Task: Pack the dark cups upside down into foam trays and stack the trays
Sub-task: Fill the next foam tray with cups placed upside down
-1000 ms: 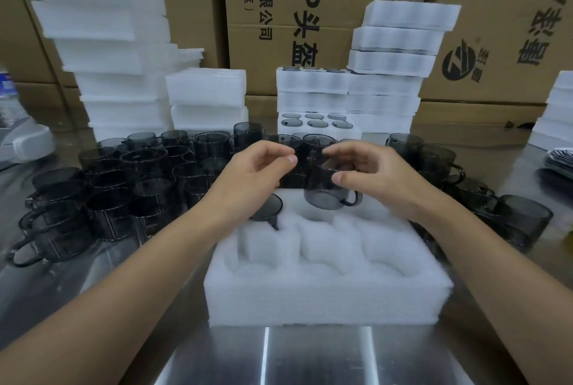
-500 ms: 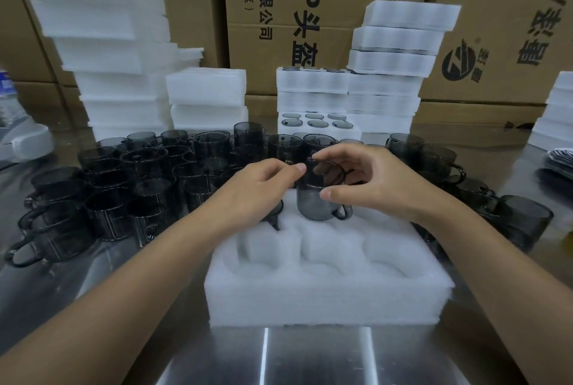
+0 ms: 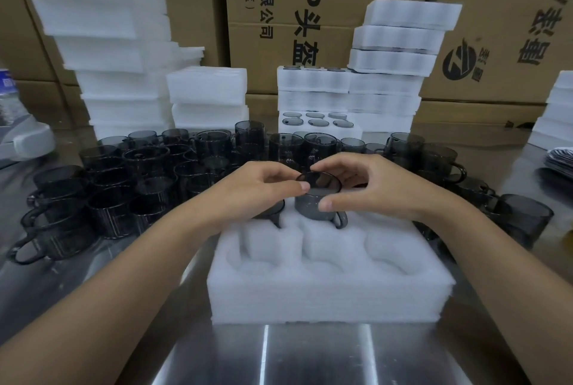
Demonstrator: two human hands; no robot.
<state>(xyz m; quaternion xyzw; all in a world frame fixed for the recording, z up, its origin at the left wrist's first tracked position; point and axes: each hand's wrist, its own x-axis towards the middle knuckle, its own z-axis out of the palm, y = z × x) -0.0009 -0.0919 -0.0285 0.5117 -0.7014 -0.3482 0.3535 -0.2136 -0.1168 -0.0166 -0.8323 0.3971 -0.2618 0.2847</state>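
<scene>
pile of loose dark cups (image 3: 124, 186) on the counter (image 3: 310, 353) at left, left hand (image 3: 257, 189) grip pinching the upside-down cup (image 3: 316, 198), which sits in the foam tray (image 3: 328, 291) back middle pocket, handle pointing near-right, right hand (image 3: 372, 189) grip curled round it too

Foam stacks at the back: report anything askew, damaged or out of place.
The right stack is untidy: its top three trays sit shifted right and twisted, overhanging those below. The tall left stack is staggered too. No spill or breakage shows.
</scene>
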